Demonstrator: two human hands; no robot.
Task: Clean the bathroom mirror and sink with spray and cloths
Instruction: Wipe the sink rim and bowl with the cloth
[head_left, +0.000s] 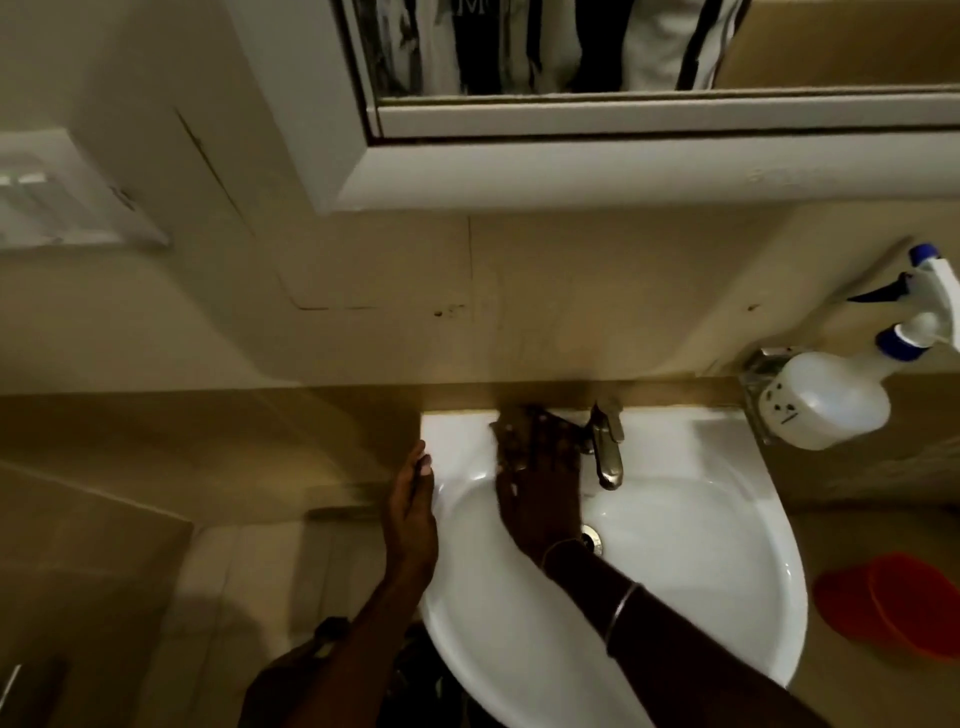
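Note:
A white sink (691, 561) hangs on the wall below me, with a metal tap (609, 452) at its back rim. My right hand (540, 483) presses a dark cloth (511, 428) flat on the sink's back left ledge, just left of the tap. My left hand (413, 514) rests on the sink's left rim, fingers together, holding nothing. The mirror (545, 47) in its white frame is above, at the top of the view. A white spray bottle (841, 392) with a blue collar stands on a small metal holder at the right.
A red plastic tub (904, 603) sits on the floor to the right of the sink. A white wall fitting (57, 197) is mounted at the upper left. The drain (592, 538) shows beside my right wrist.

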